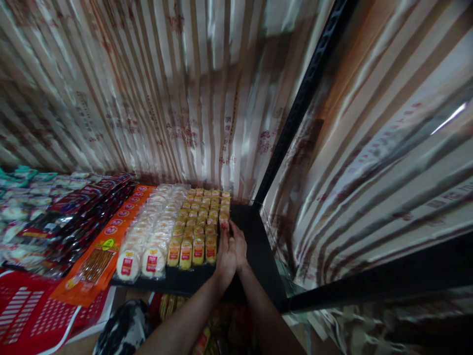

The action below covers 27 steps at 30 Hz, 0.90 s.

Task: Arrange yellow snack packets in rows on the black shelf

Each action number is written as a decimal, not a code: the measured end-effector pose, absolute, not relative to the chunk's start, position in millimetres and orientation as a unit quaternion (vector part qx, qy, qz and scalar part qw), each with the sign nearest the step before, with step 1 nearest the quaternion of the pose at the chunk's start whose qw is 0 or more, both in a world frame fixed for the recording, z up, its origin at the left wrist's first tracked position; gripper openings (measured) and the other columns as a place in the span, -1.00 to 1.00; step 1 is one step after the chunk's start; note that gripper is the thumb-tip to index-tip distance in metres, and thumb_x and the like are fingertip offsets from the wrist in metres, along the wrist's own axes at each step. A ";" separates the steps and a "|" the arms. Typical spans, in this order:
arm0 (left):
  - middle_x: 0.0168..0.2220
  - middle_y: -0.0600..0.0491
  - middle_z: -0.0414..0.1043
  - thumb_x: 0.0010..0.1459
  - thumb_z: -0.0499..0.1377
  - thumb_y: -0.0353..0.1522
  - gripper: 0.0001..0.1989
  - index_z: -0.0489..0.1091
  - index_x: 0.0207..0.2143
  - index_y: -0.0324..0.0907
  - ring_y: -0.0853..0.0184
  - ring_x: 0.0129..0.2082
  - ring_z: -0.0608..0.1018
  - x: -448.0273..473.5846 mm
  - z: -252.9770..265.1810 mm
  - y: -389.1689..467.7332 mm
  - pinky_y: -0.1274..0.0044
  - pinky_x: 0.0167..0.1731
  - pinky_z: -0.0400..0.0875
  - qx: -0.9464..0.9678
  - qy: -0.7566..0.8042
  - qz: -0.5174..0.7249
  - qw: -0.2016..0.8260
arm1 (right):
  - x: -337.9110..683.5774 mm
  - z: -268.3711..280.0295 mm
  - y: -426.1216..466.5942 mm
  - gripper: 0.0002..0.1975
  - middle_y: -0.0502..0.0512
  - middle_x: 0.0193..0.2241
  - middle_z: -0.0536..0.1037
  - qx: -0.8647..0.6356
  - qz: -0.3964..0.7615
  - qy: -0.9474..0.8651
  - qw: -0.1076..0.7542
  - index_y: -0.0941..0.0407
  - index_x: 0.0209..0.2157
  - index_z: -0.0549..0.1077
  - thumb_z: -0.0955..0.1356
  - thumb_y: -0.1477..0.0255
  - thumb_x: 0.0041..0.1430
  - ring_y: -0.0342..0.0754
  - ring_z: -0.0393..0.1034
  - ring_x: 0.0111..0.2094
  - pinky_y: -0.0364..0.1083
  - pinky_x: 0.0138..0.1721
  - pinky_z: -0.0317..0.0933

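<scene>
Both of my hands are side by side at the near end of the rightmost row of small yellow-wrapped snack packets (pixel 198 249), standing on a black shelf (pixel 254 231). My left hand (pixel 226 254) is on the left of that row's end, its fingers reaching forward against a packet (pixel 224 219). From the right, my right hand (pixel 240 244) presses its fingertips to the same packet, so it is held between the two hands. The lower part of the row is hidden by my fingers. Several neighbouring rows line up on the left.
Left of the yellow rows lie round white wrapped crackers (pixel 153 261), an orange snack bag (pixel 88 271) and dark red packs (pixel 74 212). A red basket (pixel 29 310) is at lower left. A black upright post (pixel 291 133) and striped sheeting (pixel 207 98) rise behind the shelf.
</scene>
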<state>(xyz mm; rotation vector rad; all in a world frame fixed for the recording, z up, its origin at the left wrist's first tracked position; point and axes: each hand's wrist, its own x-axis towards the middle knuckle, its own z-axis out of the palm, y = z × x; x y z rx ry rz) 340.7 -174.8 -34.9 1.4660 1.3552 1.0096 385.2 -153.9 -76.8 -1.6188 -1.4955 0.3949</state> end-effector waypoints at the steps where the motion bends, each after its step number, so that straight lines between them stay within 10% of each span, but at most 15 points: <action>1: 0.16 -0.14 0.18 0.17 -0.11 -0.39 -0.50 0.11 0.17 -0.28 0.10 0.24 0.07 347.2 -31.4 -172.8 0.18 0.20 -0.01 0.590 0.545 0.405 0.437 | 385.7 -77.9 -153.2 -0.49 0.11 0.04 0.39 -0.643 0.165 -0.613 0.428 0.11 0.07 0.29 0.16 0.44 0.03 -0.02 0.25 0.04 0.00 0.09 0.11; 11: 0.23 -0.19 0.03 0.19 -0.15 -0.37 -0.51 0.11 0.15 -0.40 0.26 0.24 0.10 310.9 -23.1 -194.7 0.41 0.23 -0.06 0.548 0.601 0.385 0.437 | 386.0 -75.1 -161.6 -0.47 0.24 0.02 0.40 -0.675 0.136 -0.576 0.441 0.24 0.04 0.31 0.13 0.44 0.01 0.03 0.21 0.05 0.04 0.06 0.12; 27: -0.12 -0.09 0.38 0.17 -0.12 -0.41 -0.67 0.34 -0.10 -0.23 0.32 -0.10 0.42 271.3 -32.8 -324.0 0.48 -0.02 0.29 0.668 0.528 0.394 0.347 | 347.6 -73.5 -317.3 -0.63 0.16 -0.16 0.50 -0.640 0.158 -0.539 0.524 0.13 -0.16 0.43 0.13 0.37 0.08 -0.01 0.32 -0.11 0.05 0.01 0.15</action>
